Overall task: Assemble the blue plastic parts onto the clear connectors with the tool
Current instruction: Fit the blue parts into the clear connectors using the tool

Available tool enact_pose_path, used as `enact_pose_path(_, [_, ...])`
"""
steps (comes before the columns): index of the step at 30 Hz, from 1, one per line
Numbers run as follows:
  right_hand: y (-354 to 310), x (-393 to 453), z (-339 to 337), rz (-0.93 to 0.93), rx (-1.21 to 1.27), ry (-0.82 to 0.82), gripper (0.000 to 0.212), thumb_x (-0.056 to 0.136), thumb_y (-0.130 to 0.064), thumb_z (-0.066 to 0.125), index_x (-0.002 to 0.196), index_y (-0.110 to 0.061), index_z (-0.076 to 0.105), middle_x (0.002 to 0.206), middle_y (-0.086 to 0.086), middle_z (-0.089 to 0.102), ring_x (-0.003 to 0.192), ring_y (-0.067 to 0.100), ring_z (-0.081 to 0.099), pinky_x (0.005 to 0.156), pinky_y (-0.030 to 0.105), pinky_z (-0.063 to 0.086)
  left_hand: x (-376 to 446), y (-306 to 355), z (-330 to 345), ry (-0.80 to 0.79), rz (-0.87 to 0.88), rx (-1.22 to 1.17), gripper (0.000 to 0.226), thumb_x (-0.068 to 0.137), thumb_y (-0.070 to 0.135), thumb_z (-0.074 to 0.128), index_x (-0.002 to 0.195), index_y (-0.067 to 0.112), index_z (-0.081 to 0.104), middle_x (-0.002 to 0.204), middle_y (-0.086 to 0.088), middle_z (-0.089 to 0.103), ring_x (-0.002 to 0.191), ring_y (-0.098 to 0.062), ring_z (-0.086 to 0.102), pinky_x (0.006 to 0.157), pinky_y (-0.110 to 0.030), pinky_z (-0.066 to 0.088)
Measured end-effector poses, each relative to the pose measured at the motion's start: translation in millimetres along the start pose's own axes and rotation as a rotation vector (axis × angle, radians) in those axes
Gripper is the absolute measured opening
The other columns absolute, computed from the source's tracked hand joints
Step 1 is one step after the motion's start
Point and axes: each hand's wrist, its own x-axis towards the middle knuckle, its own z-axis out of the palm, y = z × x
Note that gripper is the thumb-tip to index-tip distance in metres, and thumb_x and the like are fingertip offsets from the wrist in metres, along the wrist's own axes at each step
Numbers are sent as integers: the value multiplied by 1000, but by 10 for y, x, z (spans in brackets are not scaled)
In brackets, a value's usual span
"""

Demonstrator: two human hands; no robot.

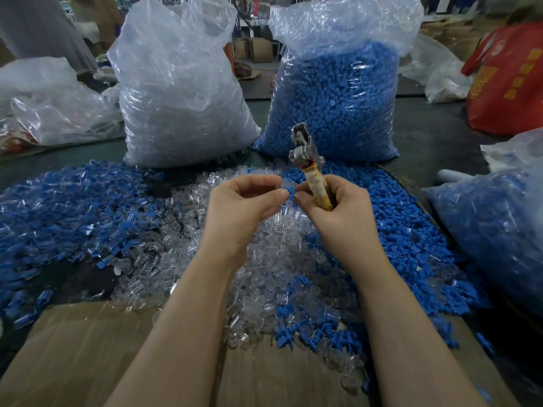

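Note:
My left hand (245, 205) pinches a small clear connector (281, 183) between thumb and forefinger. My right hand (338, 207) grips the tape-wrapped handle of a metal plier-like tool (305, 160), which points up and away, and its thumb and forefinger pinch a small blue plastic part (291, 191). The blue part sits right against the clear connector between the two hands. Both hands hover above a heap of loose clear connectors (235, 259). Loose blue parts (402, 230) spread to the right, and joined blue-and-clear pieces (73, 207) lie to the left.
Two tall plastic bags stand behind the heap: one of clear connectors (182, 92), one of blue parts (335, 95). Another bag with blue pieces (493, 230) lies at the right. Flat cardboard (88, 348) covers the near table edge. A red bag (508, 80) sits far right.

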Motion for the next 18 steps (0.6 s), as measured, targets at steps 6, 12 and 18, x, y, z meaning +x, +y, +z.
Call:
enact_pose_path(6, [-21,-10,14,-10,-25,-21,7,86,-21,72,86,-16,67,69,1,64,58,7,53,55,22,46,-4,5,14,-8,13,-2,14,77,-3,76,85,9,75,77,-4,75,77,-18,69,80,-32,59])
enact_pose_path(12, [0,2,-73,63,-30,-88,5,87,-22,71,86,-23,67,75,2,66,66,13,59,67,35,53,1,0,-18,-5,-7,-82,14,77,0,77,87,10,74,88,-11,75,88,-25,70,84,-32,59])
enact_pose_path(18, [25,0,-175,115,-141,-208,18,85,-23,70,91,-8,64,85,14,64,83,36,59,77,50,51,29,13,-58,38,37,-159,17,73,3,77,88,10,73,89,-8,75,88,-21,70,84,-30,59])
